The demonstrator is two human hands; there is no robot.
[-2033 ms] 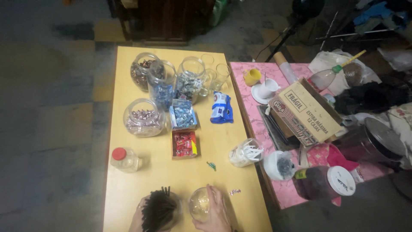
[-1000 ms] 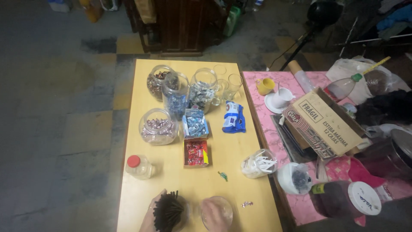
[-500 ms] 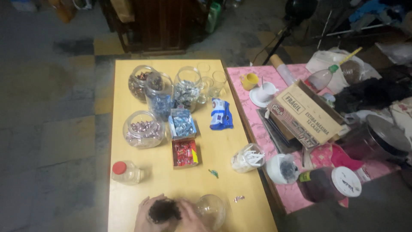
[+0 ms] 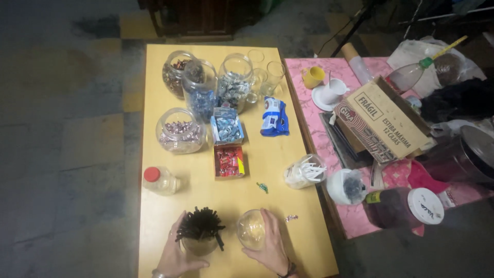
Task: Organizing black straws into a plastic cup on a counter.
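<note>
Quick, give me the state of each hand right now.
Left hand: fingers wrapped around the clear glass jar of dark straws.
Right hand: fingers cupped around the empty round clear glass jar.

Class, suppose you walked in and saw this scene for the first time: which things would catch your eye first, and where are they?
Nearest the camera, the left hand grips a clear jar of dark straws and the right hand cups an empty round glass jar beside it on the yellow wooden table. Beyond them, the small red box of sweets stands out mid-table, in front of a cluster of big glass candy jars at the far end.
</note>
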